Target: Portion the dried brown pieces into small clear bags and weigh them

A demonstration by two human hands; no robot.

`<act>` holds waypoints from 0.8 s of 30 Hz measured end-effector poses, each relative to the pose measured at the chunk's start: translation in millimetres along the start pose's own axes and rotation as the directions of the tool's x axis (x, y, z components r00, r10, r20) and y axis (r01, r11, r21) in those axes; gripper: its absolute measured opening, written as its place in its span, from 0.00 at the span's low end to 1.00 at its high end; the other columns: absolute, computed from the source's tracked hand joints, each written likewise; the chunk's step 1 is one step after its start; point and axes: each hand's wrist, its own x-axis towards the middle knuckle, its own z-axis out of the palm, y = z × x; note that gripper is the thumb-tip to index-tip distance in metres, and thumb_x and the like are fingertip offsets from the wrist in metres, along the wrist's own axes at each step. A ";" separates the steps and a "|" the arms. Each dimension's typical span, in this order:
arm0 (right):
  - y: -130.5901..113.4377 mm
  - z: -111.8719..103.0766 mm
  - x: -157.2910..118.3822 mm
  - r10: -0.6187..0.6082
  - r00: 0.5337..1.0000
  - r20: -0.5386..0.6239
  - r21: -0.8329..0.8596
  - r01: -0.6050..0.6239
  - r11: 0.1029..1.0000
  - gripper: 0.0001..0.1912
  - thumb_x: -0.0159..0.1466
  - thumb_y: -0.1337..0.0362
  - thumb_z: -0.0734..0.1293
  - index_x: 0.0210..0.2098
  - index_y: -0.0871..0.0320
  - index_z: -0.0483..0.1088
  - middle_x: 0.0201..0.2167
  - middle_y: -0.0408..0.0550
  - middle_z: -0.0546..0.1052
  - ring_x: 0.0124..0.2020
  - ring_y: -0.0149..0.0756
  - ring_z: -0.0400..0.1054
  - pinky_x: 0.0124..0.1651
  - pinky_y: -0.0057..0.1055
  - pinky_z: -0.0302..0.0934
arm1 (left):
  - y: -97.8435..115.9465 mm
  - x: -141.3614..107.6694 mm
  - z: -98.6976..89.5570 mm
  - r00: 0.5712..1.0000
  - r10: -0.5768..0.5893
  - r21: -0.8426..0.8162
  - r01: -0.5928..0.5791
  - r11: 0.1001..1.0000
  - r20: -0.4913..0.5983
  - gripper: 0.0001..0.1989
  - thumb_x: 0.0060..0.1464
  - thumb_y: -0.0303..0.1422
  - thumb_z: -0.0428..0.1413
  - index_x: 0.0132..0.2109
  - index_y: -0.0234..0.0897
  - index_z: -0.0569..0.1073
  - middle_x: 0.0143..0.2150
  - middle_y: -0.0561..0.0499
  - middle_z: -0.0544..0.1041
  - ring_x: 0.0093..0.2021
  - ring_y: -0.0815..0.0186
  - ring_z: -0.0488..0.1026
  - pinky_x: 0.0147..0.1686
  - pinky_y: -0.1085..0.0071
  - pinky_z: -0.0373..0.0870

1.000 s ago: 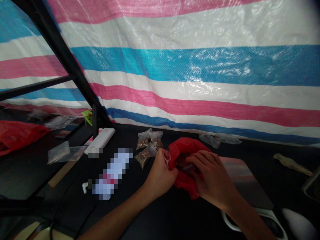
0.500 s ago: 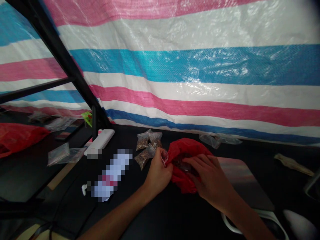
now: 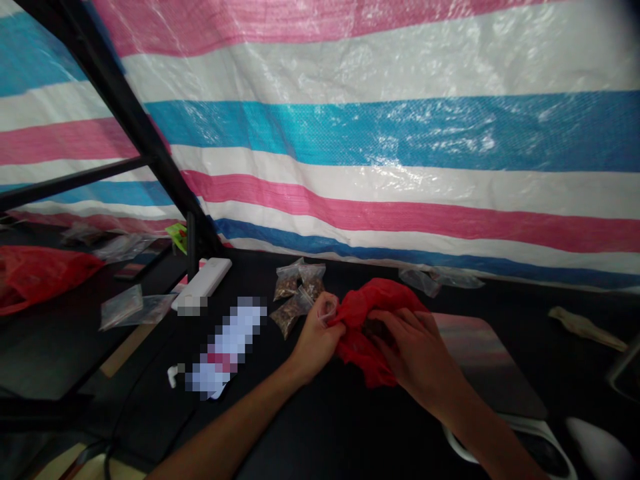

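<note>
A red plastic bag [image 3: 373,297] lies crumpled between my two hands, its mouth facing me. My left hand [image 3: 317,340] is closed at the bag's left side, gripping a small clear plastic bag [image 3: 327,309] beside the red edge. My right hand [image 3: 415,347] reaches over the red bag from the right, its curled fingertips in the opening. Dark stuff shows in there; what those fingers pinch is hidden. Just beyond my left hand lie several small zip bags [image 3: 289,315] filled with brown, dried-looking bits.
A kitchen scale with a metal plate [image 3: 493,360] stands right of my right hand. At left lie a phone with a blurred screen [image 3: 230,347], a white earbud [image 3: 173,375], a white power strip [image 3: 205,283] and clear bags [image 3: 123,308]. A striped tarp [image 3: 400,127] hangs behind.
The red bag's left side has been drawn up towards my left hand, and its opening looks narrower. My right fingers stay in the opening, with less of the dark contents showing.
</note>
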 end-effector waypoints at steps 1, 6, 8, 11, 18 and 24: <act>-0.7 -0.3 0.0 -0.005 1.000 0.002 0.002 0.005 1.000 0.15 0.69 0.69 0.67 0.53 0.49 0.71 0.46 0.44 0.82 0.47 0.43 0.72 0.52 0.42 0.55 | -0.3 0.3 0.0 1.000 0.022 0.027 -0.022 0.999 0.012 0.13 0.41 0.20 0.51 0.35 0.40 0.62 0.32 0.58 0.63 0.31 0.71 0.60 0.29 0.76 0.58; -3.2 -0.2 -0.1 -0.023 1.000 -0.020 -0.013 0.023 1.000 0.14 0.69 0.65 0.68 0.53 0.48 0.70 0.46 0.42 0.82 0.47 0.43 0.73 0.51 0.42 0.55 | -3.7 -1.1 -0.4 0.991 0.134 0.226 -0.128 0.966 -0.014 0.14 0.44 0.17 0.51 0.35 0.40 0.63 0.32 0.57 0.64 0.33 0.69 0.62 0.33 0.73 0.58; -3.9 0.2 -0.7 -0.026 0.999 -0.035 -0.026 0.025 0.999 0.14 0.68 0.66 0.68 0.52 0.48 0.71 0.45 0.42 0.82 0.46 0.42 0.73 0.51 0.42 0.56 | -3.4 -2.6 -1.2 0.985 0.161 0.373 -0.125 0.919 -0.065 0.14 0.47 0.17 0.52 0.37 0.41 0.64 0.33 0.57 0.67 0.33 0.68 0.64 0.34 0.72 0.58; -4.6 -0.2 -1.5 -0.038 0.998 -0.058 -0.040 0.036 0.999 0.14 0.68 0.66 0.68 0.53 0.49 0.71 0.47 0.43 0.82 0.47 0.42 0.74 0.51 0.42 0.56 | -1.0 -4.9 -2.4 0.988 0.126 0.483 -0.069 0.873 -0.087 0.11 0.52 0.20 0.53 0.38 0.41 0.65 0.32 0.57 0.70 0.32 0.67 0.67 0.34 0.71 0.60; -6.3 -4.0 0.2 -0.013 1.000 -0.006 0.029 0.014 0.999 0.16 0.66 0.68 0.68 0.53 0.50 0.70 0.45 0.44 0.82 0.46 0.41 0.73 0.52 0.41 0.56 | -3.1 -3.7 0.0 0.999 0.025 0.251 -0.015 0.968 -0.037 0.05 0.57 0.27 0.55 0.38 0.40 0.66 0.34 0.55 0.72 0.36 0.67 0.71 0.37 0.72 0.65; -6.9 -3.1 -0.5 0.012 1.000 -0.019 0.008 -0.012 1.000 0.15 0.68 0.67 0.67 0.53 0.50 0.69 0.43 0.44 0.82 0.44 0.42 0.74 0.51 0.42 0.57 | -2.6 3.3 -1.4 0.990 -0.139 -0.074 0.136 0.988 -0.038 0.15 0.51 0.37 0.62 0.40 0.40 0.64 0.33 0.56 0.72 0.29 0.69 0.68 0.30 0.73 0.65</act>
